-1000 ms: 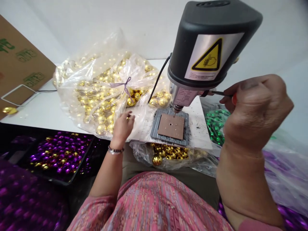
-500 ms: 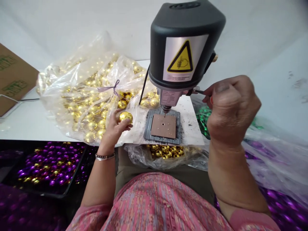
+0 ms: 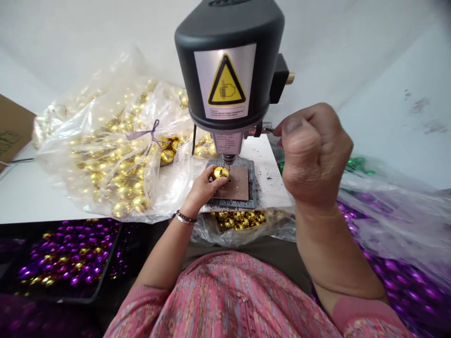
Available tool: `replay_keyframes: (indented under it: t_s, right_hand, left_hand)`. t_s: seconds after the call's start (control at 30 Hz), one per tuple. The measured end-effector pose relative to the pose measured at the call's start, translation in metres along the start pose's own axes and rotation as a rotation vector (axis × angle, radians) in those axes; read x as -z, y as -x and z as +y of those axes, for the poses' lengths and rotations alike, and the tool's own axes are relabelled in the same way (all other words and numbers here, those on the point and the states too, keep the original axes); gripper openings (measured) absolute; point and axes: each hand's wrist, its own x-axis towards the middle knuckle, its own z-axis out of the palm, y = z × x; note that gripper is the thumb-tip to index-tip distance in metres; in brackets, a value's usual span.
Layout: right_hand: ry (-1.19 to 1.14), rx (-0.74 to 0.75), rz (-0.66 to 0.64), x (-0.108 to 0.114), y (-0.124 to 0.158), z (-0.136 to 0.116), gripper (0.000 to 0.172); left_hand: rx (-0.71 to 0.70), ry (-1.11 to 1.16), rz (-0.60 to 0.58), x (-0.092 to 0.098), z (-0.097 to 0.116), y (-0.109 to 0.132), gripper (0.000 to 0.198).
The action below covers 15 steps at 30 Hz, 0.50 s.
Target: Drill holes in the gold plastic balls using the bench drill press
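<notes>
Gold ball [image 3: 221, 173], at the left part of the brown plate [image 3: 241, 183], just beside the chuck [image 3: 229, 158] of a bench drill press [image 3: 230, 70]; whether it rests on the plate, cannot tell. Left hand [image 3: 204, 187] partly closed, thumb and fingers pinching the ball's sides, a grip that seems meant to leave its top bare toward the chuck. Right hand [image 3: 315, 150] raised, fingers curled tight round the lever [image 3: 259, 131] at the press's side, likely for leverage. Plate sits on the grey base [image 3: 251, 183], probably as a flat support. Dark crumbs scattered on the worktop [image 3: 273, 190]. Tied clear bag [image 3: 123, 141] of gold balls leftward, presumably for easy reach; more gold balls [image 3: 239, 219] in plastic below the front edge.
</notes>
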Motion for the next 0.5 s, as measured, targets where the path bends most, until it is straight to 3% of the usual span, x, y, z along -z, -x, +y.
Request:
replay_keyframes:
  t_s: [0.23, 0.43, 0.5]
  right_hand:
    - [0.028, -0.01, -0.02, 0.002, -0.003, -0.003, 0.027]
    - [-0.008, -0.031, -0.045, 0.005, -0.003, -0.003, 0.026]
    - [-0.014, -0.032, -0.06, 0.006, -0.003, -0.002, 0.028]
  left_hand:
    - [0.015, -0.169, -0.087, -0.006, 0.012, 0.002, 0.059]
    - [-0.169, -0.304, -0.112, -0.016, 0.014, 0.0, 0.059]
    - [-0.167, -0.292, -0.116, -0.018, 0.01, -0.003, 0.062]
